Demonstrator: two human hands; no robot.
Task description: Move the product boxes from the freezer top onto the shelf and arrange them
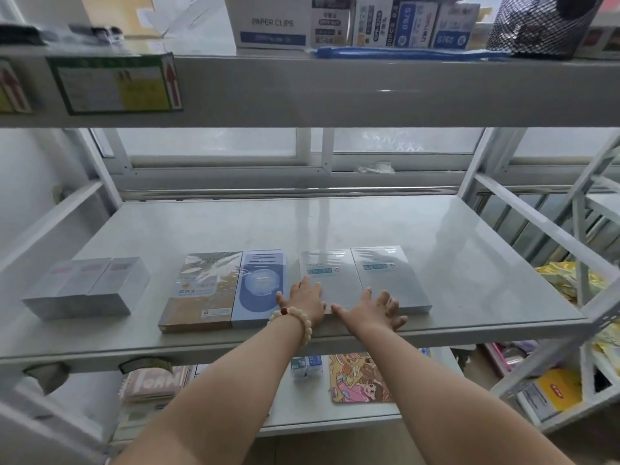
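Product boxes are laid flat in a row near the front of the middle shelf [335,223]. A stack of small pale boxes [87,290] is at the left, then a gold box [201,290] touching a blue box [261,290], and, after a small gap, two grey ones side by side. The left grey box [330,280] is pressed by the left hand [307,300] and the right grey box [392,280] by the right hand [375,308]. Both hands are spread wide and flat, and nothing is gripped.

The pair is judged to be in the course of being squared up. One box could be skewed against the other by uneven pressure from the two palms. A box could also be sent further than intended on the glossy film wrap (glare is seen across it), into the blue box or askew. All the boxes lie close to the shelf's front edge, so one could be dragged off if the palms were drawn back with weight on them.

The freezer top is not in view, so what remains to be brought cannot be told. The print on the boxes is too blurred to be read. The near edges of the grey boxes are hidden by the hands.
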